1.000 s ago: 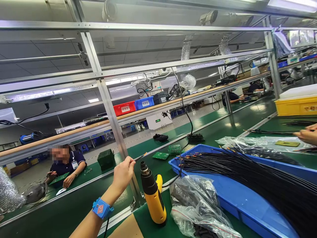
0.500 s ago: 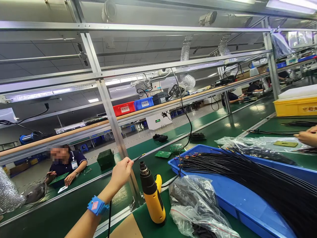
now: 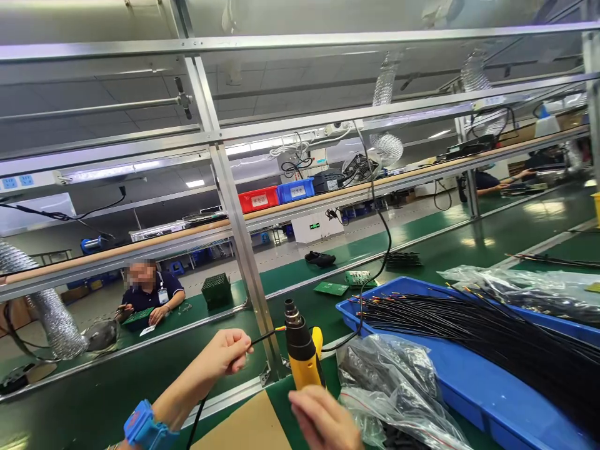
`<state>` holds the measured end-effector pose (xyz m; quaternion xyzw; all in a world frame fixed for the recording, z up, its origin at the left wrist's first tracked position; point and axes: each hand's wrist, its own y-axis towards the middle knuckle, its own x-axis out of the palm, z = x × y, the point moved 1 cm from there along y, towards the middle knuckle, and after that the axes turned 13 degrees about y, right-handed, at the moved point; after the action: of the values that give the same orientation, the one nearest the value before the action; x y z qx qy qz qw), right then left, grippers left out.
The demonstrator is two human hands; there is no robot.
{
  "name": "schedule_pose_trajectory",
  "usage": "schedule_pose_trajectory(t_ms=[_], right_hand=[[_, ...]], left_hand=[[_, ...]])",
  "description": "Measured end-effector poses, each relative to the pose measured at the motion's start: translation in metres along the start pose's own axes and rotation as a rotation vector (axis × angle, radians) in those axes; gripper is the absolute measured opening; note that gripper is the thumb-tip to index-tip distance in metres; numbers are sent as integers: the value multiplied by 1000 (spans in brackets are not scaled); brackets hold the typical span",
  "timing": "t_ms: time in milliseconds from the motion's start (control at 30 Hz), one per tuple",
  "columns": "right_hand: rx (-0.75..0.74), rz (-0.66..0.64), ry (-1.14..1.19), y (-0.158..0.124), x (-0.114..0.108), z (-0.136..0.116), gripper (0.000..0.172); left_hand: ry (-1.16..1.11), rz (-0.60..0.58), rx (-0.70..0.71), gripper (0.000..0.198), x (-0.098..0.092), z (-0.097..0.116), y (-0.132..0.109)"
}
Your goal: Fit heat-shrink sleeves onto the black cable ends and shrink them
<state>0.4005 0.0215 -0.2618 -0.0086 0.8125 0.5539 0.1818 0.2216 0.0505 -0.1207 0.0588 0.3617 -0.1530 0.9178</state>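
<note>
Your left-hand fingers (image 3: 233, 350) are closed in a pinch on a thin black cable (image 3: 262, 338), gripping it close to one end, and your right-hand fingers (image 3: 319, 415) are loosely curled and apart, with nothing visible between them. From the left hand (image 3: 220, 359), the short free length of cable runs up and to your right, its long axis slanting gently across the view. Its yellow-and-orange tip (image 3: 281, 327) ends just beside the black nozzle (image 3: 291, 314) of a yellow heat gun (image 3: 304, 356), to the nozzle's left and not touching it. The gun stands upright on the green bench mat (image 3: 300, 384), with your right hand (image 3: 323, 419) low in front of it, hiding its base. The left hand holds the cable and is the nearer to it; the right hand sits below the tip, nearer the gun's lower body. Around your left wrist is a blue wrist strap (image 3: 145, 428), and a thin black cord (image 3: 195, 422) drops beneath that forearm. To the right of the gun, a clear plastic bag (image 3: 394, 381) holds dark contents, and past it a blue tray (image 3: 469, 387) carries a dense fan of similar black cables (image 3: 445, 331) with coloured tips. Beyond the tray lie green circuit boards (image 3: 330, 288).
</note>
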Motion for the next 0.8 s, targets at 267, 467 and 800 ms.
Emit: schedule_pose_trajectory(t_ms=[267,467,800], right_hand=[[-37,-67,-25,52,-38,-35,29],[41,-272,-41,46,-15,-36,19],[201,-525,319,58,-25,-47,24]], left_hand=[[-95,-157,-29,39,14,-25,-42],[-26,-209,-72,36,19,-26,-60],[62,-283,-31,30,5,-33,-67]])
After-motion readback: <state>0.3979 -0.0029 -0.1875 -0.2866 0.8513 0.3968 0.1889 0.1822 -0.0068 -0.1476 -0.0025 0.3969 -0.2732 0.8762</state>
